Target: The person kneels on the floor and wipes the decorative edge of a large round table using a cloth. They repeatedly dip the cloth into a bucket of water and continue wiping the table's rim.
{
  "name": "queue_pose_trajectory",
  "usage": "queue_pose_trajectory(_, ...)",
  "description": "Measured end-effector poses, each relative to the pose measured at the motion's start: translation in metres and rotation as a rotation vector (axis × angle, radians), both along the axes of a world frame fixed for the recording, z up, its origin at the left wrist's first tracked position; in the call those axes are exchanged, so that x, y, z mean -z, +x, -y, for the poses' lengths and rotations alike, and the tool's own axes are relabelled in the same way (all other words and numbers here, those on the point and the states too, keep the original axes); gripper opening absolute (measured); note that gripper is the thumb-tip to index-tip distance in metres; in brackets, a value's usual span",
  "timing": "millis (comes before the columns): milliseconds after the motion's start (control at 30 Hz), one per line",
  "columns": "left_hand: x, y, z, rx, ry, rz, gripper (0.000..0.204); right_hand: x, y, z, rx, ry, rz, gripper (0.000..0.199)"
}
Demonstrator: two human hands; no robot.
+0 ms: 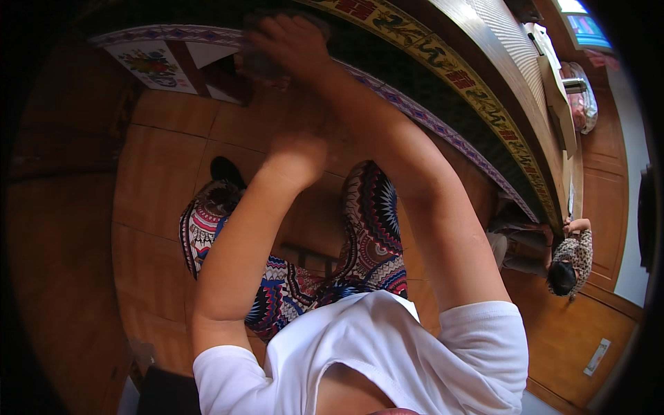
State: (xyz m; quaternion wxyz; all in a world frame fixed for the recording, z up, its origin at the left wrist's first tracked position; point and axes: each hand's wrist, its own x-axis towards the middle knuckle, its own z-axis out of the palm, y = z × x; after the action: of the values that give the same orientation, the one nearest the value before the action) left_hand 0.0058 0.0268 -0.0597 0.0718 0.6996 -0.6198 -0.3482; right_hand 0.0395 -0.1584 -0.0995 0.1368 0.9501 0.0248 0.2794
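Grey, cloth-like material (256, 68) lies under the right hand (294, 45) by the purple-and-white patterned border (200, 33), probably best kept flat with even pressure, while the blurred left hand (304, 146) is apart below, either hand's grip impossible to tell.

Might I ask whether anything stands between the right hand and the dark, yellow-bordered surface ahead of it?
A blurred dark item seems to lie under the right hand, between it and the dark surface; what it is cannot be told. Nothing else visible intervenes.
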Motion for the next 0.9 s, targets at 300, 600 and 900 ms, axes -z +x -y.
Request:
queue_pose_trajectory(300, -0.018, -0.006, 0.005, 0.004, 0.041, -0.010, 0.042, -0.012, -0.205, 0.060, 0.278, 0.056, -0.303, 0.044)
queue_pose_trajectory(600, -0.008, -0.017, 0.008, -0.012, 0.037, 0.003, 0.044, -0.008, -0.359, 0.091, 0.661, 0.092, -0.163, 0.036)
queue_pose_trajectory(900, -0.005, -0.014, 0.015, -0.058, 0.170, -0.003, 0.039, 0.020, -0.075, 0.015, 0.292, 0.063, -0.035, 0.040)
